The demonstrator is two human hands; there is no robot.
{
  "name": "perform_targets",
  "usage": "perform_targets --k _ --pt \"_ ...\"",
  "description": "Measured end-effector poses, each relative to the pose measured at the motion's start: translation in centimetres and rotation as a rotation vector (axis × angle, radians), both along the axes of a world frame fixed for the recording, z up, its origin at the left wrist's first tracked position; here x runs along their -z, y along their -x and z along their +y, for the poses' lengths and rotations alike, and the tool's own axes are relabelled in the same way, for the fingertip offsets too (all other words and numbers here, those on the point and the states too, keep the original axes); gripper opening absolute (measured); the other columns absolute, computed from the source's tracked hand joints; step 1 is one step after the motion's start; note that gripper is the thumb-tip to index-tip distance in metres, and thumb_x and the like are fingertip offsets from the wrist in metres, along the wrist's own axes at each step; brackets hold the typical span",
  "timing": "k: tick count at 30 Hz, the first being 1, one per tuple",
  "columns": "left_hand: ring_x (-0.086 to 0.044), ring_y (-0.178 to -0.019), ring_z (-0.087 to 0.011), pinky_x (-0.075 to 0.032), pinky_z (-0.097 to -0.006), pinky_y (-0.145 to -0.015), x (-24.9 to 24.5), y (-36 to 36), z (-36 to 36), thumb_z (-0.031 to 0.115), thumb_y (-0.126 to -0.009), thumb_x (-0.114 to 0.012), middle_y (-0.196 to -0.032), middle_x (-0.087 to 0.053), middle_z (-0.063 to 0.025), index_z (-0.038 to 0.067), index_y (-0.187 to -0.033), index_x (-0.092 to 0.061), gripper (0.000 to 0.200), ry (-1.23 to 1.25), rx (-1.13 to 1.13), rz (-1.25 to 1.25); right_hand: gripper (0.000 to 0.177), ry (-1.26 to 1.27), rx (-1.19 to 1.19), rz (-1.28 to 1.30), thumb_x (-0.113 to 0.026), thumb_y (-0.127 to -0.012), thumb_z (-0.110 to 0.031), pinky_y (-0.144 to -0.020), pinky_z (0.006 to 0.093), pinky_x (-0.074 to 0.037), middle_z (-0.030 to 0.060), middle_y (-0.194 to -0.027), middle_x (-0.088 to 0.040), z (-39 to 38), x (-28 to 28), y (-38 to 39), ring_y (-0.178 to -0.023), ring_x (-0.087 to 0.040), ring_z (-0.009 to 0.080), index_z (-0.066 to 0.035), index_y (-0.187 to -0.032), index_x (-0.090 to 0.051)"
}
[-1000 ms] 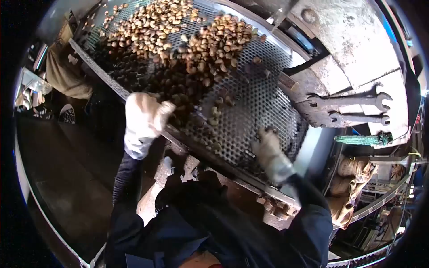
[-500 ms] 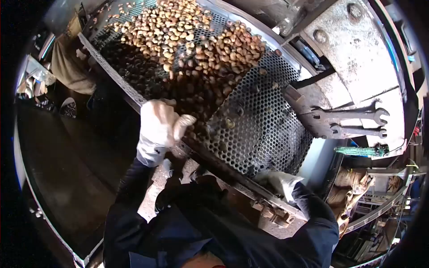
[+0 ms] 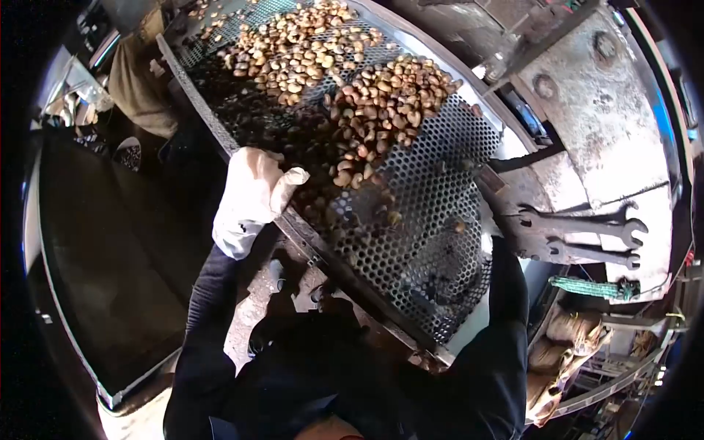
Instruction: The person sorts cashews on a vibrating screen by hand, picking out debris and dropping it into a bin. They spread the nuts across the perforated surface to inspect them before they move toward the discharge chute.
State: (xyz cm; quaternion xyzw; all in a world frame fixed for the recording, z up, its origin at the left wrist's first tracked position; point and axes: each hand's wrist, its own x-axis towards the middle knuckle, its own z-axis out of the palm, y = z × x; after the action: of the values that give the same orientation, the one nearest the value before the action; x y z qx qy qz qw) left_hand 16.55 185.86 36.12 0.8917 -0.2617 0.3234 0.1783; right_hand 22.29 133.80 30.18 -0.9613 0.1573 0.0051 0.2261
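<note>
The left hand (image 3: pixel 253 196) clamps its fingers on the edge of the tray (image 3: pixel 411 205), tips hidden. The right hand is hidden past its sleeve (image 3: pixel 508 290), fingers impossible to judge; shadow obscures some nuts (image 3: pixel 385 106).

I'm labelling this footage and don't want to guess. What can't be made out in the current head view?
- Right hand, head view: hidden, apparently by its own dark sleeve or what lies beyond.
- Left hand, head view: the back of its glove hides the palm.
- Number of nuts, head view: overlap and shadow hide many.
- Far end of the tray, head view: cut off by the top edge.
</note>
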Motion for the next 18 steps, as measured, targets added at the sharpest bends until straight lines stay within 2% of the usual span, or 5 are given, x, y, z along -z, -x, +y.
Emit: perform_targets --k 8,13,14,16,18 --pt "-0.059 -0.070 -0.0336 -0.049 -0.0477 -0.070 0.6 0.1 -0.2 0.030 -0.095 -0.080 -0.067 -0.056 -0.0083 0.010 -0.065 -0.060 0.041 -0.047 0.033 -0.119 0.024 0.247 -0.409 -0.229 -0.070 -0.108 -0.017 -0.085 0.0376 -0.063 0.0081 -0.103 -0.074 7.5 1.6 16.7 -0.090 -0.074 0.0251 -0.005 -0.129 -0.071" --pt "-0.060 -0.075 -0.0338 -0.051 -0.0485 -0.081 1.5 -0.4 1.3 0.036 -0.104 -0.073 -0.078 -0.063 -0.0109 0.007 -0.073 -0.064 0.043 0.023 -0.064 0.025 0.035 -0.459 -0.569 0.555 -0.068 -0.109 -0.012 -0.091 0.0391 -0.064 0.0184 -0.119 -0.080 7.7 1.8 21.9 -0.105 -0.077 0.0252 -0.002 -0.143 -0.070" --pt "-0.058 -0.073 -0.0319 -0.050 -0.0471 -0.078 2.8 -0.8 -0.1 0.034 -0.105 -0.071 -0.072 -0.061 -0.0087 0.008 -0.073 -0.063 0.042 0.098 0.001 -0.221 0.034 -0.505 -0.597 0.731 -0.070 -0.109 -0.011 -0.091 0.0394 -0.064 0.0162 -0.118 -0.081 7.6 1.3 22.3 -0.109 -0.076 0.0221 -0.003 -0.142 -0.072" --pt "-0.058 -0.073 -0.0296 -0.050 -0.0444 -0.072 0.8 0.5 -0.1 0.033 -0.103 -0.075 -0.067 -0.055 -0.0066 0.009 -0.074 -0.066 0.039 -0.003 0.021 -0.067 0.040 -1.169 -0.072 1.018 -0.067 -0.111 -0.016 -0.101 0.0407 -0.061 0.0200 -0.138 -0.072 4.0 4.8 23.8 -0.123 -0.072 0.0267 0.000 -0.147 -0.065" --pt "-0.058 -0.073 -0.0287 -0.048 -0.0433 -0.070 0.3 -0.5 0.7 0.041 -0.102 -0.076 -0.066 -0.052 -0.0056 0.009 -0.074 -0.066 0.045 -0.169 -0.066 -0.264 0.049 -1.240 -0.026 1.048 -0.068 -0.111 -0.026 -0.117 0.0432 -0.050 0.0240 -0.153 -0.065 2.8 4.1 24.5 -0.139 -0.064 0.0301 -0.003 -0.154 -0.059"
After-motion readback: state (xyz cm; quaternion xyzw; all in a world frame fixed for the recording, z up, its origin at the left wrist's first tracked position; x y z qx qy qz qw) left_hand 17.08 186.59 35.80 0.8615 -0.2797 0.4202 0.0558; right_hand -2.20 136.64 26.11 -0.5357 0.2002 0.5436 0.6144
